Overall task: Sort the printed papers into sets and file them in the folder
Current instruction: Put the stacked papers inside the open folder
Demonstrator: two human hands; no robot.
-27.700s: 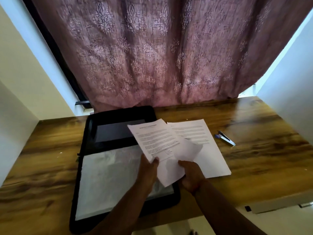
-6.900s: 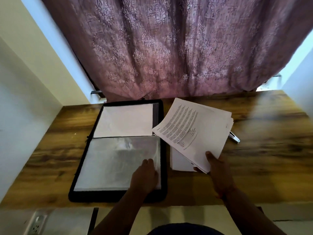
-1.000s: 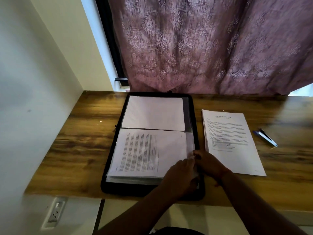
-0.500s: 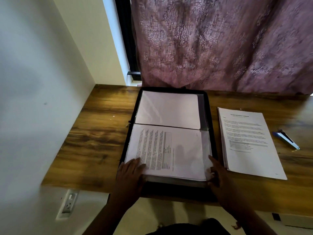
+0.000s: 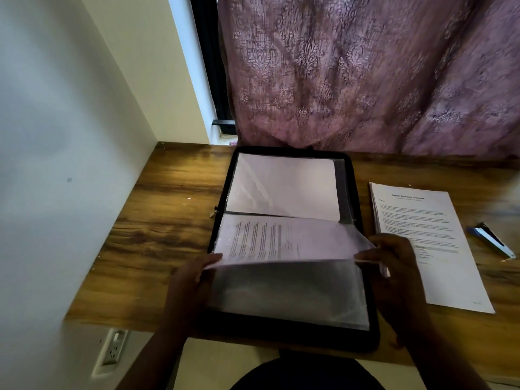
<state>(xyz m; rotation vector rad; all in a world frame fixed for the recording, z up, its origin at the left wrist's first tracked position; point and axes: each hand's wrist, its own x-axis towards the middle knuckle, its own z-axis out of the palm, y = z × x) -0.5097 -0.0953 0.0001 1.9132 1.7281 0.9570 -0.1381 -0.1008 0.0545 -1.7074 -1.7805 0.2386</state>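
- Wooden desk (image 5: 157, 235) carries everything: the black zip folder (image 5: 363, 337) lies open just in front of the person, with its spine running left to right and its long axis running away from them toward the curtain (image 5: 365, 74).
- Loose stack of printed papers (image 5: 439, 237) lies flat just right of the folder, long axis also pointing away from the person, title at the far end; it is not yet filed.
- Filled plastic sleeve (image 5: 281, 240) holds a printed set whose text lines run crosswise to the stack's. Its near edge is lifted off the empty sleeves below.
- Left hand (image 5: 191, 280) pinches the sleeve's near-left corner; right hand (image 5: 394, 266) pinches its right edge, fingers curled round the plastic.
- To turn it well, I judge both hands should lift evenly and swing the sleeve over the spine onto the far half, keeping the open edge level so sheets cannot slide out.
- Small stapler (image 5: 491, 240) lies beside the stack, untouched.
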